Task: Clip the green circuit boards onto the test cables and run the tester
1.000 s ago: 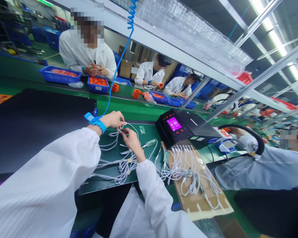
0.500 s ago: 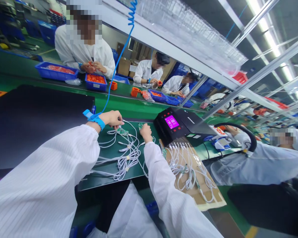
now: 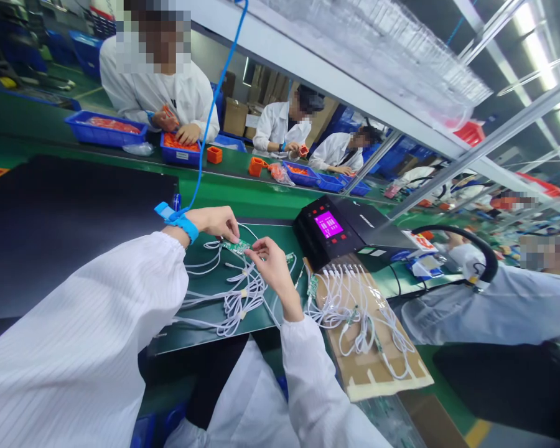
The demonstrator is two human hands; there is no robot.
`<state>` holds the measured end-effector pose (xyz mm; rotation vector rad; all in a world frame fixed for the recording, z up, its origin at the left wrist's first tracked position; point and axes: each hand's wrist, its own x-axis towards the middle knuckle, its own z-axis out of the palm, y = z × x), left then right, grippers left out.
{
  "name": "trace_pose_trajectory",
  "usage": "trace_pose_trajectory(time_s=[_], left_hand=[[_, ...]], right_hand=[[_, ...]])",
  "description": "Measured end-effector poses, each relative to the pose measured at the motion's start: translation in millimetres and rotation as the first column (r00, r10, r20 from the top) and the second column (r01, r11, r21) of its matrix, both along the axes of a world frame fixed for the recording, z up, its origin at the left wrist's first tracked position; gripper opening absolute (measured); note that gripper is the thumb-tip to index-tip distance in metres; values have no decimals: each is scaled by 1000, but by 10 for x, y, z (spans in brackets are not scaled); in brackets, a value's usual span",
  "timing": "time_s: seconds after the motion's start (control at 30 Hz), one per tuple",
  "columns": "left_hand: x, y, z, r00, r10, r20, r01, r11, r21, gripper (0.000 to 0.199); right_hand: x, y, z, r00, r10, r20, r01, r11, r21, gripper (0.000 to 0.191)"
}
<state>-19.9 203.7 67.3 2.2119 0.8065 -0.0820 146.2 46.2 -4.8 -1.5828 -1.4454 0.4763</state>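
Note:
My left hand [image 3: 217,222], with a blue wrist strap [image 3: 180,221] on a coiled blue cord, pinches one end of a small green circuit board [image 3: 236,246] above the dark green mat [image 3: 205,320]. My right hand [image 3: 271,264] pinches the board's other end, fingers closed on it. Under both hands lies a tangle of white cables [image 3: 236,298] with plugs. Another small green board [image 3: 290,256] lies just right of my right hand.
A black tester [image 3: 329,227] with a lit magenta screen stands to the right, with several white cables running onto a cardboard sheet [image 3: 378,367]. A large black mat [image 3: 60,230] lies left. Across the conveyor, several workers handle orange parts in blue trays [image 3: 105,132]. A person sits at right.
My right hand reached right to the mat near the tester, then came back to the board that my left hand holds. My left hand stayed nearly still.

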Motion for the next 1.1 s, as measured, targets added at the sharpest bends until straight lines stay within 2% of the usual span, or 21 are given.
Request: trace_pose_trajectory(time_s=[0.03, 0.1, 0.17, 0.27, 0.37, 0.47, 0.57, 0.7, 0.77, 0.83, 0.97, 1.1], left_hand=[[-11, -4, 12, 999, 19, -43, -18, 1000, 17, 28], [-34, -11, 41, 987, 76, -140, -67, 995, 68, 25], [-50, -15, 62, 969, 130, -211, -111, 989, 100, 26], [-53, -17, 66, 962, 136, -235, -118, 989, 87, 30], [-47, -4, 36, 965, 103, -242, -90, 994, 63, 25], [-53, 34, -11, 963, 95, -254, -77, 994, 82, 21], [-61, 81, -52, 968, 104, -227, -80, 990, 115, 23], [-44, 107, -72, 972, 115, -203, -84, 984, 156, 26], [-24, 100, -66, 971, 134, -199, -98, 979, 180, 24], [-6, 78, -53, 969, 150, -196, -116, 977, 177, 24], [9, -6, -5, 968, 157, -195, -141, 985, 96, 34], [14, -106, 53, 981, 106, -163, -123, 988, -95, 56]], right_hand=[[-30, -63, -5, 992, -56, 117, 56, 998, 4, 15], [-94, -197, -24, 926, -126, 355, 156, 986, -59, 16], [-163, -312, -57, 839, -105, 534, 236, 954, -184, 21], [-256, -393, -115, 748, -49, 661, 327, 895, -304, 27], [-300, -379, -157, 721, -18, 693, 351, 871, -343, 27], [-292, -354, -183, 744, 25, 668, 303, 878, -371, 23], [-256, -367, -216, 783, 30, 621, 239, 908, -345, 15], [-203, -415, -264, 865, 61, 499, 36, 983, -182, 5], [-188, -431, -266, 902, 85, 423, -55, 995, -82, 5], [-190, -442, -238, 935, 123, 332, -115, 992, -42, 6], [-242, -468, -136, 962, 260, 88, -249, 961, -123, 19], [-309, -492, -99, 943, 333, 6, -332, 940, -86, 22]])
